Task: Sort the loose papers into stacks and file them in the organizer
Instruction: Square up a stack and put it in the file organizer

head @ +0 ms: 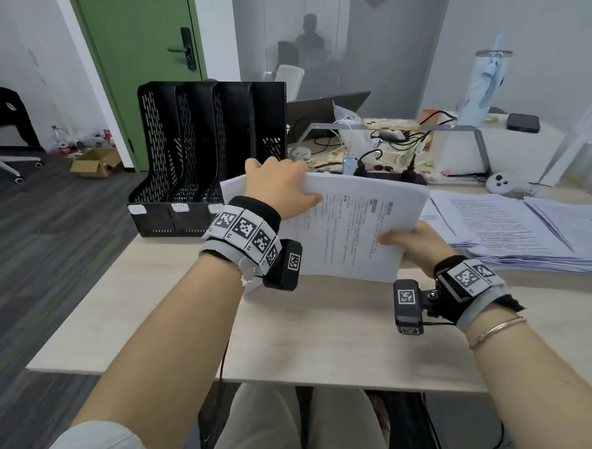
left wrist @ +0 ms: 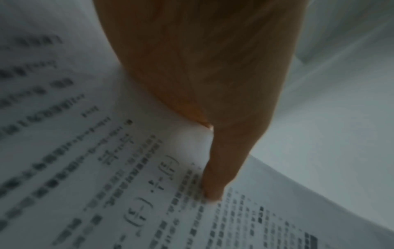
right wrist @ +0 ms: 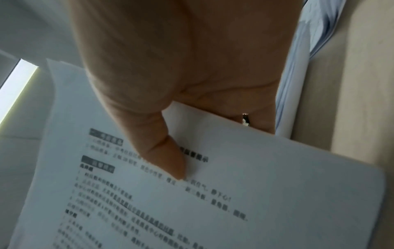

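Both hands hold a stack of printed papers (head: 356, 227) above the table, just right of the black organizer (head: 202, 157). My left hand (head: 279, 185) grips the stack's far left edge, thumb (left wrist: 215, 188) on the top sheet (left wrist: 149, 202). My right hand (head: 413, 244) pinches the near right corner, thumb (right wrist: 170, 161) pressed on the printed page (right wrist: 234, 210) and fingers underneath. The organizer has three upright slots that look empty. More loose papers (head: 514, 229) lie spread on the table to the right.
Behind the papers sit a power strip (head: 389, 176) with plugs, cables, a laptop (head: 328, 109) and a monitor stand (head: 395, 130). A tall tumbler (head: 483, 86) stands at the back right. The light wooden table (head: 315, 345) extends toward me.
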`<state>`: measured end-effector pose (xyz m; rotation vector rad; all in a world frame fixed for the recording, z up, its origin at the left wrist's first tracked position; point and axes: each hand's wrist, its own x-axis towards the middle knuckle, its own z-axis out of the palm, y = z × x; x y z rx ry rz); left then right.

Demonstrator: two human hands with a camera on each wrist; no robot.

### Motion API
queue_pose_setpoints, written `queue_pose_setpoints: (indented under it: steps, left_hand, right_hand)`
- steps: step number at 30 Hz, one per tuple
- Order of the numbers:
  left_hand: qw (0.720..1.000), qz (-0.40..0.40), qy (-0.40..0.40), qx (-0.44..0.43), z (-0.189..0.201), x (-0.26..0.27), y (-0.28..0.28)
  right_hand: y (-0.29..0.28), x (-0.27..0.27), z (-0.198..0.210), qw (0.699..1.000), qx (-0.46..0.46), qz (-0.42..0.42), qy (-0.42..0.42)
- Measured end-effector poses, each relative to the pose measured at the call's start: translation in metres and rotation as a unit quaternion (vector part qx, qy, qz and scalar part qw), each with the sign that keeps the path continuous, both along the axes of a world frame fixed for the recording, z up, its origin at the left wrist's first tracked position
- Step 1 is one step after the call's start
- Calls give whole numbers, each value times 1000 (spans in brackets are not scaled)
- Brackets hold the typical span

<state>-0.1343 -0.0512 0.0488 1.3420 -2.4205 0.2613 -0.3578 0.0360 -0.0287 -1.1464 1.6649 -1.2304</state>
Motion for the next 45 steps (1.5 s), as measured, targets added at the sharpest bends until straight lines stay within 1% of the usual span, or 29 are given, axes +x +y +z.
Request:
queue_pose_setpoints:
  steps: [1, 3, 4, 6, 9, 11, 12, 14, 15, 16, 17, 19, 22, 23, 24, 26, 28, 31, 34, 35, 37, 39, 41, 43, 45]
  left_hand:
    - [1000, -3, -8, 9, 2, 1, 0]
    - [1000, -12, 3, 27, 5, 2, -1]
    - [999, -14, 17, 29, 5, 4, -1]
    - [997, -13, 67, 32, 5, 9, -2]
    - [983, 3, 166, 74, 1, 19, -5]
    - [971, 9, 210, 111, -5, 24, -8]
    - [961, 8, 240, 136, -9, 27, -10]
    - [924, -10, 333, 190, -16, 33, -14]
    - [901, -18, 381, 206, -19, 36, -15]
    - [883, -20, 418, 212, -21, 37, -15]
    - [871, -17, 442, 213, -24, 38, -14]
    - [854, -11, 473, 216, -31, 38, -14]
    - [835, -5, 506, 216, -44, 38, -11]
    - [830, -9, 516, 211, -49, 38, -11]
    - [828, -14, 523, 200, -53, 38, -10]
    - [824, -31, 539, 172, -57, 38, -7]
    - [823, -47, 546, 151, -58, 35, -4]
    - [821, -57, 549, 142, -62, 30, 4]
    - [798, -65, 575, 168, -70, 29, 4]
    - [795, -59, 579, 171, -71, 29, 3]
    - [789, -56, 591, 158, -67, 28, 3]
    - [777, -67, 611, 138, -58, 28, 5]
    - [763, -81, 627, 136, -55, 28, 5]
    - [762, -74, 624, 155, -59, 25, 6]
    - [768, -52, 615, 168, -66, 22, 7]
  right_hand:
    - [1, 0, -1, 1000, 6, 6, 5]
    - [2, -1, 0, 1000, 11, 10, 17]
    - [4, -3, 0, 1000, 7, 4, 21]
    - [6, -7, -1, 999, -22, -38, 13]
    - [7, -11, -4, 989, -87, -115, -38]
    - [6, -11, -1, 975, -125, -152, -104]
    - [4, -10, 2, 964, -145, -168, -148]
    - [-1, -7, 8, 936, -177, -173, -250]
    - [-3, -3, 11, 926, -183, -158, -290]
    - [-5, 2, 13, 925, -180, -133, -307]
    - [-7, 10, 15, 934, -168, -100, -298]
    - [-11, 29, 19, 957, -139, -41, -250]
    - [-16, 52, 19, 970, -102, 30, -218]
    - [-17, 57, 18, 978, -100, 32, -179]
    - [-18, 62, 18, 986, -107, 17, -125]
    - [-19, 67, 22, 990, -138, -26, -20]
    - [-18, 73, 28, 985, -169, -31, 22]
    - [-16, 77, 31, 983, -180, 8, 39]
    - [-12, 78, 27, 985, -159, 51, 37]
    - [-11, 78, 25, 986, -150, 59, 30]
    - [-9, 79, 27, 987, -155, 42, 22]
    - [-9, 78, 33, 984, -179, 15, 9]
    - [-9, 76, 37, 981, -190, 26, -15]
    - [-9, 78, 31, 986, -160, 52, -12]
    - [-9, 83, 22, 991, -124, 47, 27]
